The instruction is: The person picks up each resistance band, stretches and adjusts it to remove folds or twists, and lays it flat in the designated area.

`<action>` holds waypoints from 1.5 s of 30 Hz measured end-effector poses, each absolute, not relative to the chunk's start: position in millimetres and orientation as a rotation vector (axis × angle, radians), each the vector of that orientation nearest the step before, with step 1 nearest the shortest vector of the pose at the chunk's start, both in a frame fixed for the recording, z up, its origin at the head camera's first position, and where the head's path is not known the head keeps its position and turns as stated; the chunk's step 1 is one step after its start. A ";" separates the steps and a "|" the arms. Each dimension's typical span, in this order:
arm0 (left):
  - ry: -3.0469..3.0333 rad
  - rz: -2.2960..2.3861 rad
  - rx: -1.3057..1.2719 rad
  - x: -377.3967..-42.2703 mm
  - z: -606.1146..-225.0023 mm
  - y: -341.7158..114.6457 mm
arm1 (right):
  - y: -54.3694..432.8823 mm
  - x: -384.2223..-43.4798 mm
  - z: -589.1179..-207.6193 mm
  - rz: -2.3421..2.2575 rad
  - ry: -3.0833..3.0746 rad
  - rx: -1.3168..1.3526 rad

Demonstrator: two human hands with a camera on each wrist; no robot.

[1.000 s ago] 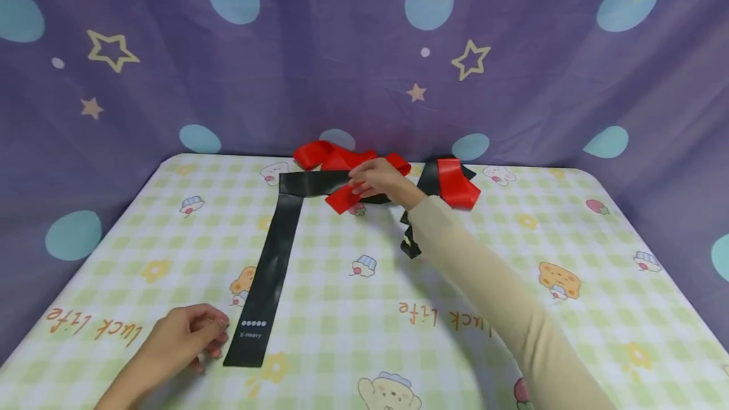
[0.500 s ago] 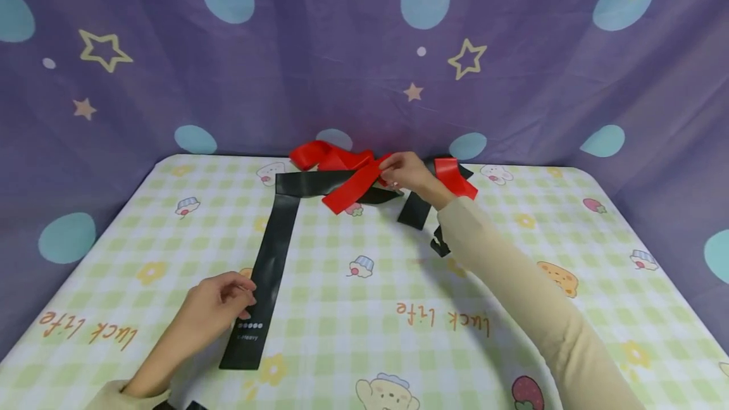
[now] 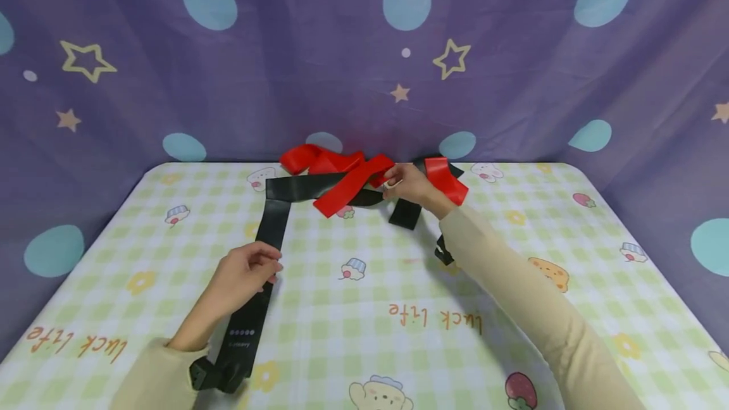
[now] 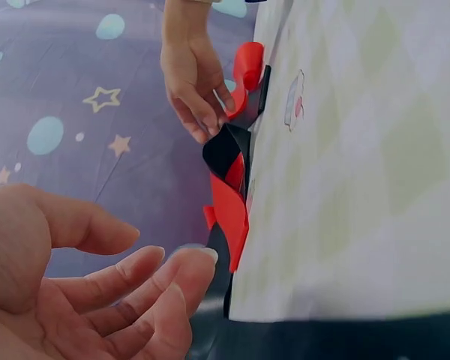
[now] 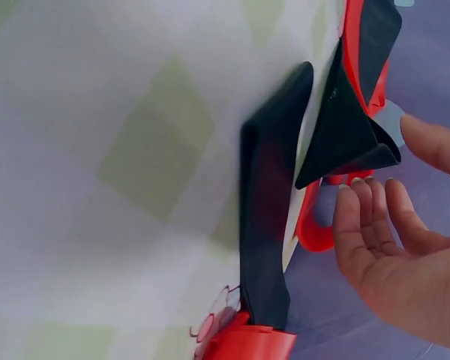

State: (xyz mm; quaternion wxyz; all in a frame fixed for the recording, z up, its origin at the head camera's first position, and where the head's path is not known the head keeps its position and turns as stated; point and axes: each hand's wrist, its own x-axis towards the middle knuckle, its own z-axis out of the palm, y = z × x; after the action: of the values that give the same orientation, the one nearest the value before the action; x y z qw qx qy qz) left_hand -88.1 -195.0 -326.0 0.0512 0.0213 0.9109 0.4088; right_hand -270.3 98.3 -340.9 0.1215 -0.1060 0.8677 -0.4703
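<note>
A black resistance band marked "X-Heavy" lies folded at a corner on the patterned table, its long part running toward the near edge. Red resistance band crosses over its far part in a loose bundle. Over the long part hovers my left hand, fingers loosely bent and holding nothing in the left wrist view. My right hand is at the right end of the bundle. In the right wrist view its thumb and fingers stand apart around a raised black fold, with a gap showing between them.
Right of the bundle lie another black strip and a red strip. A checked cloth covers the table. Right behind its far edge hangs a purple curtain with stars and ovals.
My left hand has moved forward and right from beside the black band to over it. My right hand has shifted right off the red band toward the bundle's right end.
</note>
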 end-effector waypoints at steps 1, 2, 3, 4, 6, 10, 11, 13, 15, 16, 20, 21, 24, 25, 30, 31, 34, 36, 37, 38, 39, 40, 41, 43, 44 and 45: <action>2.774 1.240 0.066 -90.8 -326.1 -192.7 | 98.2 -270.2 -342.4 -1.368 2.522 -0.308; 2.775 1.237 0.070 -93.6 -326.2 -190.4 | 97.9 -270.1 -343.6 -1.368 2.507 -0.303; 2.773 1.236 0.071 -96.4 -326.3 -188.1 | 97.5 -269.9 -344.5 -1.362 2.493 -0.291; 2.769 1.238 0.074 -99.2 -326.3 -185.8 | 97.1 -269.8 -345.6 -1.350 2.487 -0.281; 2.763 1.247 0.093 -105.6 -326.5 -180.3 | 96.3 -269.4 -347.2 -1.318 2.475 -0.255; 2.731 1.297 0.142 -119.1 -327.6 -167.0 | 95.0 -269.0 -351.7 -1.231 2.499 -0.231; 2.724 1.304 0.150 -122.2 -328.1 -163.2 | 94.7 -269.0 -353.1 -1.214 2.505 -0.230; 2.717 1.303 0.166 -127.5 -329.6 -156.5 | 93.9 -268.8 -355.1 -1.177 2.524 -0.228; 2.719 1.289 0.184 -131.9 -331.0 -150.7 | 92.9 -268.8 -356.1 -1.148 2.541 -0.247; 2.723 1.283 0.198 -134.0 -331.5 -148.2 | 92.3 -268.6 -355.8 -1.133 2.549 -0.262; 2.751 1.268 0.248 -144.8 -331.5 -140.4 | 91.6 -269.2 -354.7 -1.081 2.601 -0.321; 2.758 1.265 0.262 -148.0 -331.1 -138.8 | 91.8 -269.3 -354.3 -1.078 2.612 -0.326; 2.775 1.256 0.284 -157.0 -329.7 -134.0 | 93.6 -269.8 -353.5 -1.059 2.651 -0.339; 2.781 1.250 0.291 -160.0 -329.6 -132.5 | 94.3 -269.8 -353.3 -1.063 2.659 -0.340; 2.791 1.243 0.324 -171.6 -331.9 -126.9 | 97.5 -269.2 -351.3 -1.112 2.693 -0.357; 2.790 1.250 0.324 -173.4 -333.1 -125.8 | 97.7 -269.4 -351.1 -1.147 2.688 -0.350; 2.801 1.308 0.316 -178.4 -337.4 -121.5 | 96.6 -270.0 -348.8 -1.278 2.668 -0.303; 2.815 1.363 0.315 -180.9 -339.6 -117.9 | 95.1 -270.6 -346.6 -1.349 2.664 -0.271; 2.822 1.391 0.321 -182.4 -340.8 -116.1 | 94.5 -270.9 -345.3 -1.373 2.667 -0.257; 2.829 1.416 0.325 -183.9 -341.8 -114.1 | 93.8 -270.7 -343.8 -1.387 2.672 -0.247; 2.837 1.432 0.325 -185.2 -342.3 -112.0 | 93.3 -270.4 -342.3 -1.384 2.684 -0.240; 2.841 1.447 0.327 -187.0 -343.3 -110.1 | 92.6 -270.0 -340.7 -1.389 2.684 -0.233; 2.848 1.453 0.324 -188.8 -343.8 -108.2 | 91.8 -269.7 -339.3 -1.401 2.678 -0.230; 2.865 1.455 0.308 -193.3 -344.6 -104.6 | 90.0 -268.7 -336.6 -1.413 2.667 -0.231; 2.878 1.452 0.298 -195.5 -344.2 -102.6 | 88.8 -268.0 -335.3 -1.421 2.667 -0.234; 2.887 1.450 0.290 -197.8 -343.6 -100.7 | 87.6 -267.4 -333.7 -1.421 2.678 -0.244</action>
State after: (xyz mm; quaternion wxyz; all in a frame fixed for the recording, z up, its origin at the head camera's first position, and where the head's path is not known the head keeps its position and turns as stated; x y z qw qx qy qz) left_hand -197.8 -100.7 -343.6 -0.0510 0.0891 0.8889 0.4464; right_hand -267.4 87.6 -333.7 0.0502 -0.0800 0.8793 -0.4668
